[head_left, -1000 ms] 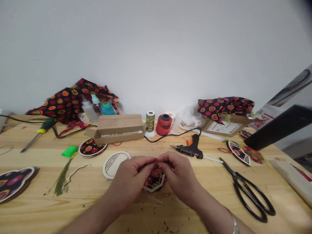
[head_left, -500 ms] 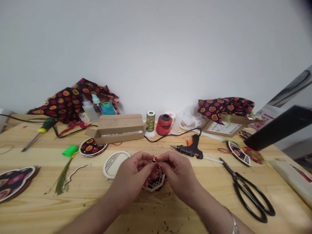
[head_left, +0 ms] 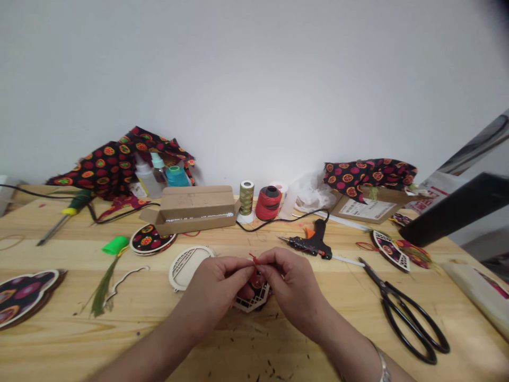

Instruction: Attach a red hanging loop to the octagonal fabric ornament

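Note:
Both my left hand (head_left: 217, 289) and my right hand (head_left: 292, 289) are closed, fingertips pinching a red cord (head_left: 254, 259) between them. Just below the fingers is a small ornament (head_left: 252, 303) with a pale wooden lattice frame over dark patterned fabric; my fingers partly cover it. Left of my left hand lies a round pale wooden frame (head_left: 183, 268) with cut-out slats, its right side hidden by the hand. Beyond my right hand rests a black glue gun (head_left: 312, 241) with an orange trigger and a white glue stick.
Black-handled scissors (head_left: 409, 313) lie at the right. Behind stand an open cardboard box (head_left: 196, 209), a green thread spool (head_left: 246, 201) and a red thread spool (head_left: 268, 203). A green tassel (head_left: 104, 286), a fabric-covered round piece (head_left: 151, 240) and a screwdriver (head_left: 59, 223) lie at left.
The fingertips of my left hand have drawn closer together on the red cord. Otherwise the hands hold nearly the same place; the whole view has shifted very slightly.

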